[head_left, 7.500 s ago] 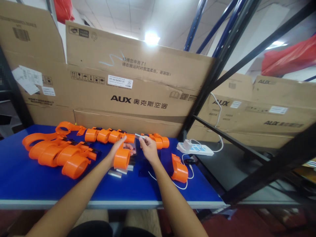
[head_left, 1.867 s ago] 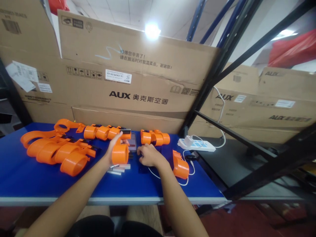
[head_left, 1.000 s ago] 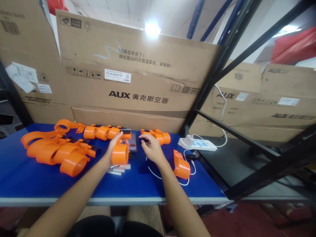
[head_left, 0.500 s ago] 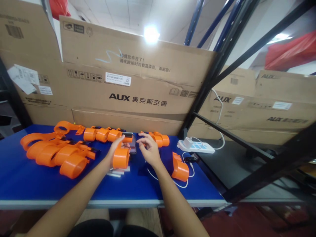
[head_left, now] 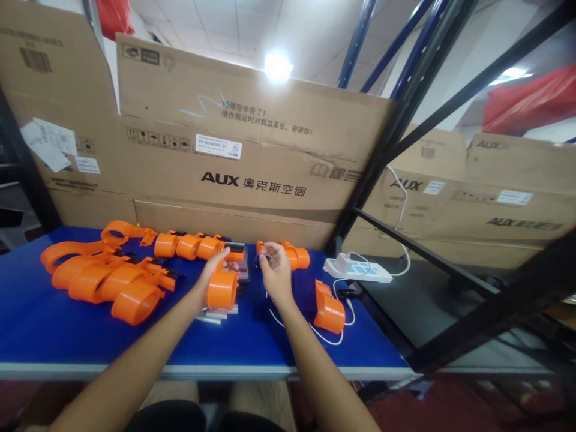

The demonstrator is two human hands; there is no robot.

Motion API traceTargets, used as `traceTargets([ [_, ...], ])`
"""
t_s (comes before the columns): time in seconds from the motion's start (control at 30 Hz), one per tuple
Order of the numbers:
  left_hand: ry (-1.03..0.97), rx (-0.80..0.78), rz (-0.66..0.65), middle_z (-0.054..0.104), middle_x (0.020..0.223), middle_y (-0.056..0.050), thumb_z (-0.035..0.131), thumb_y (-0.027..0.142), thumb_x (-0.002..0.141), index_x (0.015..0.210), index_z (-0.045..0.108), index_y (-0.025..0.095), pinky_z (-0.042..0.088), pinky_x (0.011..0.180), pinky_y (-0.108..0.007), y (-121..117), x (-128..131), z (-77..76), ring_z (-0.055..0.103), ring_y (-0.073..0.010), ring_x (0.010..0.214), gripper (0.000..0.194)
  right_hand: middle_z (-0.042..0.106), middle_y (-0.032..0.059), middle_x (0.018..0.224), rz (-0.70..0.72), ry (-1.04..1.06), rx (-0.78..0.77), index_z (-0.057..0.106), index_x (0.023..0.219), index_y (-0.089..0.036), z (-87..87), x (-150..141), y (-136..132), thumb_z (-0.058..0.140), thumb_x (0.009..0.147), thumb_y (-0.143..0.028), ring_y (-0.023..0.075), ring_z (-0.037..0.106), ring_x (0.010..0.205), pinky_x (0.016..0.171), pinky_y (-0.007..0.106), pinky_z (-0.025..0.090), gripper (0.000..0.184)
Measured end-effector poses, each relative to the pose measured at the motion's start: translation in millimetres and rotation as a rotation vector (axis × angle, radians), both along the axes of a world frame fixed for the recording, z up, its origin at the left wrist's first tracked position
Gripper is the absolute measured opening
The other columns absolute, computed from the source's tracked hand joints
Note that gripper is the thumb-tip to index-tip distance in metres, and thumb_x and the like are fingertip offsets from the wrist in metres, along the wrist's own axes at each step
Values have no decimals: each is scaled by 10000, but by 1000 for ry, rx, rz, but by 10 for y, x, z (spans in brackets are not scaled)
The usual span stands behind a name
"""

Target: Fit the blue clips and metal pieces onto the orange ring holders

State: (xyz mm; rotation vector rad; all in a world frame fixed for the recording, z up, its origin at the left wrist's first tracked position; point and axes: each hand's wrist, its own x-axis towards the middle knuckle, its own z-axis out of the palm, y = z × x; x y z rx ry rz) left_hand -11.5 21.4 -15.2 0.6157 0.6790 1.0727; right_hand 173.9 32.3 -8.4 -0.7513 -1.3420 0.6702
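Note:
My left hand [head_left: 207,277] is wrapped round an orange plastic ring piece [head_left: 222,291] and keeps it just above the table. A black cylindrical part [head_left: 234,246] shows at the top of that hand. My right hand [head_left: 276,273] is raised to the right of it, thumb and fingertips pinched together. Whatever is between those fingertips is too small to make out. Behind the right hand lie more orange ring pieces [head_left: 297,258], partly covered by it. A phone-like device [head_left: 243,270] lies between the two hands. Flat pale strips [head_left: 216,315] sit under the left hand.
Many orange ring pieces [head_left: 135,301] cover the left of the blue table [head_left: 193,345], with a row [head_left: 186,246] at the back. Another orange piece [head_left: 330,313] is at right, beside white cables and a power strip [head_left: 360,269]. A cardboard box panel [head_left: 252,210] stands behind.
My right hand's fingers have closed from a loose spread into a pinch, the hand shifting slightly. My left hand still holds the orange ring piece in nearly the same place.

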Motion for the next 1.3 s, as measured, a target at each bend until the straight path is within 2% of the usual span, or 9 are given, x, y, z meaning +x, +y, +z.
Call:
traceTargets([
  [0.13, 22, 12, -22, 655, 601, -62, 648, 580, 866, 800, 658, 139, 566, 492, -297, 2, 4, -9, 657, -191, 472, 446, 687, 79, 1085, 44, 72, -70, 623, 1243, -231, -36, 26, 45, 693, 808, -301, 202, 668, 933, 824, 344, 559, 446],
  [0.4, 57, 45, -12, 667, 601, -67, 662, 572, 859, 827, 678, 132, 559, 489, -289, -26, 23, -12, 667, -196, 482, 441, 690, 38, 948, 45, 110, -106, 691, 1035, -217, -64, 23, 46, 730, 775, -287, 191, 678, 883, 893, 367, 548, 272],
  [0.6, 34, 73, -73, 760, 898, -189, 625, 552, 899, 1149, 698, 70, 584, 545, -324, -78, 96, 66, 739, -259, 631, 548, 706, 66, 1051, 85, 153, -97, 678, 1060, -224, -28, -22, 5, 750, 796, -324, 224, 707, 985, 977, 420, 537, 291],
  [0.73, -65, 98, -35, 739, 1090, -227, 637, 466, 920, 1204, 671, 70, 605, 684, -321, -81, 161, 45, 764, -296, 883, 489, 715, 93, 1131, 102, 142, -108, 673, 1092, -221, -23, -49, -14, 760, 799, -354, 246, 704, 1071, 989, 424, 541, 333],
  [0.87, -115, 72, -67, 722, 1148, -251, 617, 493, 931, 1198, 663, 57, 586, 642, -285, -58, 143, -3, 758, -250, 807, 513, 743, 86, 1086, 124, 70, -151, 689, 1115, -220, -58, -63, -17, 752, 803, -373, 235, 712, 1046, 936, 383, 571, 353],
  [0.97, -113, 48, -64, 721, 1141, -271, 606, 537, 923, 1158, 663, 49, 586, 631, -299, -52, 117, -14, 752, -250, 782, 545, 748, 44, 850, 168, 33, -234, 697, 1036, -208, -103, -71, 0, 722, 824, -435, 206, 728, 758, 736, 345, 607, 312],
  [1.1, -102, 79, -16, 744, 1053, -245, 633, 499, 911, 1130, 656, 71, 594, 645, -312, -65, 133, -1, 756, -275, 832, 481, 663, -12, 615, 133, 16, -275, 684, 883, -197, -109, -45, 18, 743, 794, -465, 163, 620, 502, 507, 285, 529, 288],
  [1.2, -88, 123, 73, 763, 940, -173, 712, 375, 867, 1121, 631, 124, 597, 641, -297, -59, 157, -1, 757, -251, 781, 366, 688, 2, 648, 36, 51, -238, 695, 874, -192, -64, -10, 4, 786, 752, -459, 175, 648, 538, 541, 297, 549, 308],
  [1.3, -52, 165, 157, 755, 823, -114, 738, 280, 835, 1090, 598, 149, 607, 636, -301, -30, 170, -15, 740, -215, 666, 319, 746, 40, 796, 36, 106, -196, 702, 906, -194, -32, -9, -13, 797, 738, -457, 218, 728, 682, 714, 366, 616, 326],
])
